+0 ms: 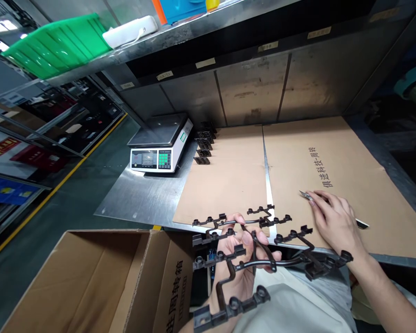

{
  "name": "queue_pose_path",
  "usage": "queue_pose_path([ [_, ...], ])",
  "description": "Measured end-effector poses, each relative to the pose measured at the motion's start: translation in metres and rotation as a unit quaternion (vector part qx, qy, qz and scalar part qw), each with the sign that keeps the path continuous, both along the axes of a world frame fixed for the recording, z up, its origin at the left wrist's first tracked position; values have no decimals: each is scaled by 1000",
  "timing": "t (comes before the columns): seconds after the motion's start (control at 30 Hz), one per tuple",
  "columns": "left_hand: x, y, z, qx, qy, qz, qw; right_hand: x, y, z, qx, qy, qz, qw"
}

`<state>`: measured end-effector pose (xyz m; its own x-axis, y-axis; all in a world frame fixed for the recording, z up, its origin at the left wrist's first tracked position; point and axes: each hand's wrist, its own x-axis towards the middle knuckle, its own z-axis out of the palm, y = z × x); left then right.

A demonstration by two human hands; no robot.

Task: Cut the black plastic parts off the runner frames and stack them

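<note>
My left hand (pixel 244 245) is closed around the middle of a branched black plastic sprue (pixel 284 262), holding it up over the table's front edge. Short rows of small moulded black clips sit at the ends of its arms. Farther right, my right hand (pixel 333 219) rests on the cardboard, fingers wrapped round a craft knife (pixel 305 195). Its pointed metal blade sticks out to the left; the fingers hide most of the handle. A dark piece with a pale edge (pixel 362 225) shows on the other side of that hand.
Flat cardboard sheets (pixel 229 178) cover the metal table. At the back left stand a digital scale (pixel 161 143) and a row of small black grid-like parts (pixel 204 148). An open cardboard box (pixel 90 277) stands lower left. Overhead, a shelf (pixel 180 39) carries a green bin (pixel 62 44).
</note>
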<state>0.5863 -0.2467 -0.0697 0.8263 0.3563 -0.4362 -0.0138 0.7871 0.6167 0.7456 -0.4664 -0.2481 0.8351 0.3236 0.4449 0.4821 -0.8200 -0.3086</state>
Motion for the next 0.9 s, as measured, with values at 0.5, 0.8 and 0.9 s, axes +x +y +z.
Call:
queue_pose_path([
  [0.5, 2, 3, -5, 26, -64, -48, 996, 0, 0, 0, 2, -8, 5, 1000],
  [0.8, -1, 12, -6, -113, -15, -105, 988, 0, -1, 1, -5, -6, 3, 1000],
  [0.9, 1, 15, -7, -148, -20, -112, 982, 1, -1, 0, -3, -7, 3, 1000],
])
